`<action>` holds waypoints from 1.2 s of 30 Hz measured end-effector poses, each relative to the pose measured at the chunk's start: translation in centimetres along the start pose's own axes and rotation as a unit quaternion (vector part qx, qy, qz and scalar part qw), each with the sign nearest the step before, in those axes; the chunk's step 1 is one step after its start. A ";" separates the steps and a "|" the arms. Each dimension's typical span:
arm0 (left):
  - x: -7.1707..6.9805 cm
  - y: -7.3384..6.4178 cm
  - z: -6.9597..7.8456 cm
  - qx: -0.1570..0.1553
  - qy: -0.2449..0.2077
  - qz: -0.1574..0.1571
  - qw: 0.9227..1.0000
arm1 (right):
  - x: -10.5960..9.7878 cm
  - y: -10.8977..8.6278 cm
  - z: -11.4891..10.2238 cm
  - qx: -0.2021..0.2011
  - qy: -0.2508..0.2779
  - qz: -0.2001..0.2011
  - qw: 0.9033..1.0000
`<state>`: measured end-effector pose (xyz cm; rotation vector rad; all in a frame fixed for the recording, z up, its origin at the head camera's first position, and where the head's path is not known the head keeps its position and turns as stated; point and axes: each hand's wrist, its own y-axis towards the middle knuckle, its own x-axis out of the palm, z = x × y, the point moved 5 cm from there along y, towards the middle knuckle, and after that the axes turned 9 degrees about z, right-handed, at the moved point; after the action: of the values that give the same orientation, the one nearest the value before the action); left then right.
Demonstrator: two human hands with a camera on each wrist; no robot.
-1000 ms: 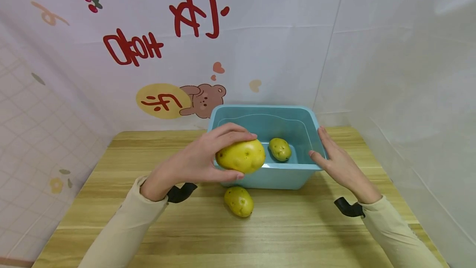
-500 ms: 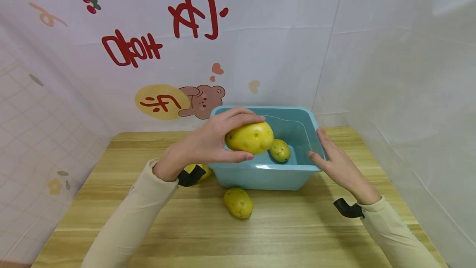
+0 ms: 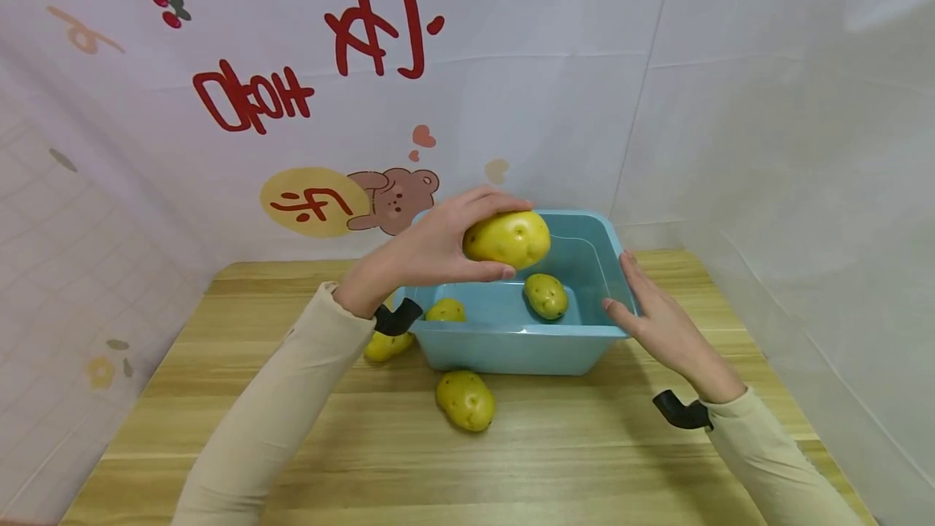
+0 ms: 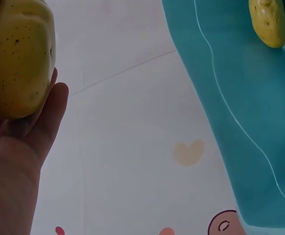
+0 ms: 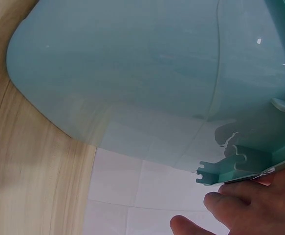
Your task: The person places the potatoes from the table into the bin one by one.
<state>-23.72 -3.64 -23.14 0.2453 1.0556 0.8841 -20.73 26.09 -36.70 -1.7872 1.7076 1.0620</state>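
My left hand grips a yellow potato above the light blue plastic bin, thumb below and fingers over its top. The same potato fills the upper left of the left wrist view. My right hand holds the bin's right rim, thumb on the inner side. From the right wrist view, its fingers lie outside, against the rim's underside. Inside the bin lie two potatoes, one right of centre and one at the left, partly hidden by the front rim.
Another potato lies on the wooden table before the bin. One more potato sits by the bin's left side, partly covered by the black wrist mount. A printed white wall sheet stands close behind.
My left hand has carried its potato up and to the right, farther over the bin. This uncovers the potato at the bin's left end and one outside. My right hand stays at the rim.
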 end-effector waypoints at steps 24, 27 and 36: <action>2.6 0.8 -7.2 -0.101 0.040 -0.076 0.991 | 0.0 -0.2 0.0 0.005 -0.004 0.002 1.000; 3.0 0.8 -7.8 -0.109 0.044 -0.087 0.989 | 0.0 -0.2 0.0 0.006 -0.003 0.000 1.000; 4.3 0.6 -9.4 -0.145 0.028 -0.134 0.980 | -0.1 -0.3 0.0 0.009 -0.004 0.003 1.000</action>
<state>-31.05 -2.13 -30.31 -0.1649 0.9705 0.7908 -20.46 26.18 -36.66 -1.7652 1.7127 1.0512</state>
